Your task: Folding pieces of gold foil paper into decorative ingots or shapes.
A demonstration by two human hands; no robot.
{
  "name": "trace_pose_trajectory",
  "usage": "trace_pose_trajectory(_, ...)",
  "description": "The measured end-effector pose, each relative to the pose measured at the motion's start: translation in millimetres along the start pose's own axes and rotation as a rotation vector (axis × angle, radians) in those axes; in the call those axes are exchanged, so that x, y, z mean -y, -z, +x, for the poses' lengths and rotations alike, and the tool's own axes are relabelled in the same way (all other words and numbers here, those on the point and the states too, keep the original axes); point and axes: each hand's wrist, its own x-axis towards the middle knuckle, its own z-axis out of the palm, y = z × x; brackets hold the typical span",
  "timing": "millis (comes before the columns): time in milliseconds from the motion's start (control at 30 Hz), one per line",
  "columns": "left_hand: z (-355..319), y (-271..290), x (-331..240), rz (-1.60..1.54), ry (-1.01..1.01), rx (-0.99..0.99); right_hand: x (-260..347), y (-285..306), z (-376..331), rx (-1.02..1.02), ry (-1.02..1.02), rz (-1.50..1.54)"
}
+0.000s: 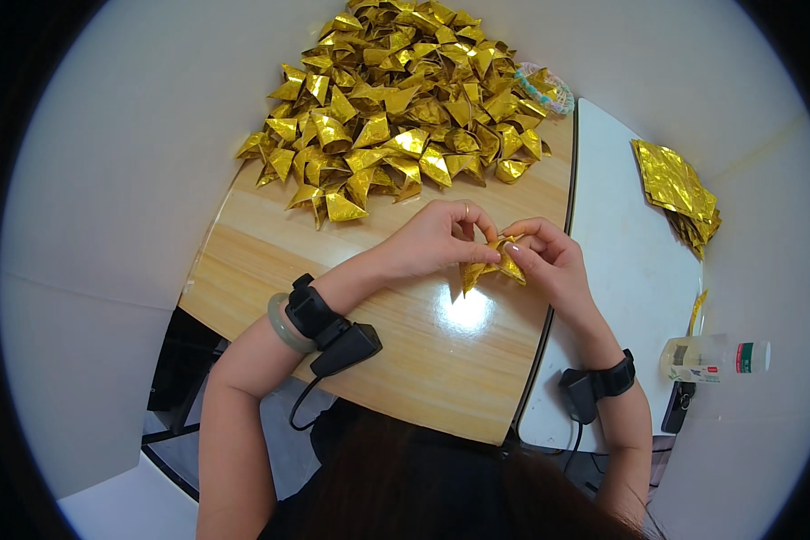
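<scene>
A folded gold foil paper ingot (pixel 477 275) is held up between both hands, above the wooden table (pixel 351 297). My left hand (pixel 439 238) pinches its upper left part with thumb and fingertips. From the other side, my right hand (pixel 553 261) grips its right part, the thumb pressed on the foil. The fingers cover much of the piece's top edge. Beyond the hands, a large heap of similar folded gold pieces (pixel 387 108) covers the far end of the table.
On the white table (pixel 612 243) at the right lies a stack of flat gold foil sheets (pixel 679 189). A clear bottle (pixel 706 358) stands near its right edge, with a dark object (pixel 678 407) beside it. A pastel beaded ring (pixel 546 88) rests by the heap. Pale walls enclose the tables.
</scene>
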Motion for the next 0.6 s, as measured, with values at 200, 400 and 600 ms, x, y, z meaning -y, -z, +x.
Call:
trace_pose_trajectory(200,-2,1,4,-0.189,0.022,-0.040,2,3,2,0.076,-0.144,0.000)
trace_pose_trajectory(400,-6,-7,-9,-0.327,0.079,-0.108,-9,-2,3,0.148,-0.118,0.513)
trace_pose_trajectory(600,-6,-15,-3,-0.529,0.033,0.002,-13,5,2,0.206,-0.153,0.543)
